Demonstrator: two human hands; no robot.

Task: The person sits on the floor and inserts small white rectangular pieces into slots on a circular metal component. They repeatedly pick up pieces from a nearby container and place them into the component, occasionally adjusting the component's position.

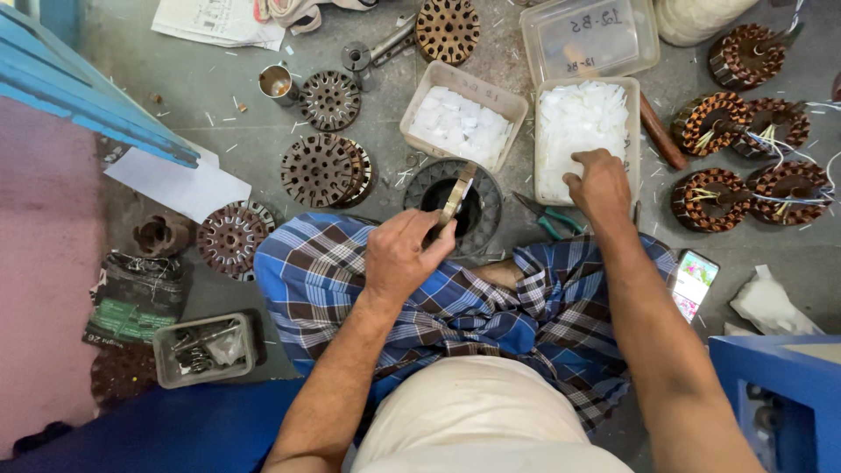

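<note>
The stator core [454, 203] lies at frame centre on the floor; the left hand [405, 254] grips a flat tool [456, 194] over it, the right hand [601, 182] reaches, fingers bent, into the tray of white slips [575, 123]

Phone [694, 284]; pliers [550, 217]; steel cup [278, 83]; perhaps newspaper [217, 21]

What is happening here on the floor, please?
A person sits on the floor. The left hand holds a flat tool over a ring-shaped metal stator core. The right hand reaches into a tray of white paper pieces. Copper-wound stators lie to the right, bare cores to the left.
</note>
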